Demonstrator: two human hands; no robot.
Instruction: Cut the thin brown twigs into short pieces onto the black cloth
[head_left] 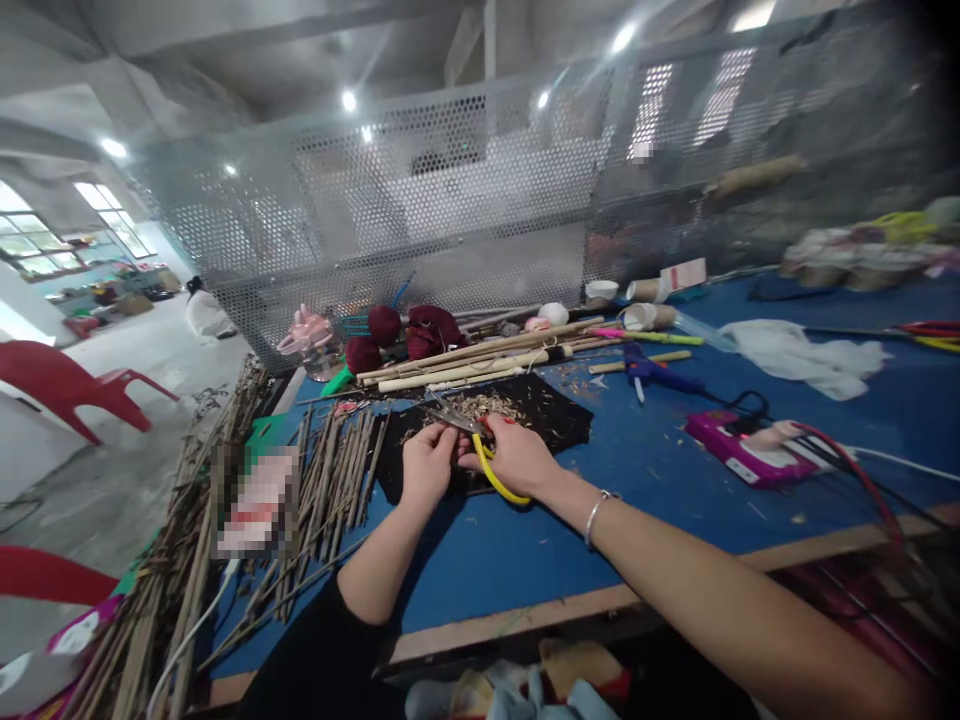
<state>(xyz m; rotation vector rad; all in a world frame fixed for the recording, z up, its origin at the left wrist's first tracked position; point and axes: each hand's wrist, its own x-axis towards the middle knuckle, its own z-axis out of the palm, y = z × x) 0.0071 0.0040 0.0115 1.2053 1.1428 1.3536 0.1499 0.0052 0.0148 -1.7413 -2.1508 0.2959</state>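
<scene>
My right hand (pixel 517 458) grips a pair of scissors (pixel 478 440) with yellow handles, the metal blades pointing up and left. Close beside it, my left hand (pixel 429 465) is closed with fingertips pinched near the blades; whatever they pinch is too small to make out. Both hands are over a black cloth (pixel 566 415) scattered with pale shavings (pixel 491 405). Left of the cloth, thin cut sticks (pixel 334 480) lie side by side on the blue tabletop (pixel 525 570).
Behind the cloth lie long peeled sticks (pixel 465 365), dark red yarn balls (pixel 384 325) and a blue glue gun (pixel 660 375). A purple power strip (pixel 750 450) with cables sits to the right. Long brown stalks (pixel 157 560) are bundled at the left edge. A perforated metal screen (pixel 450 210) stands behind.
</scene>
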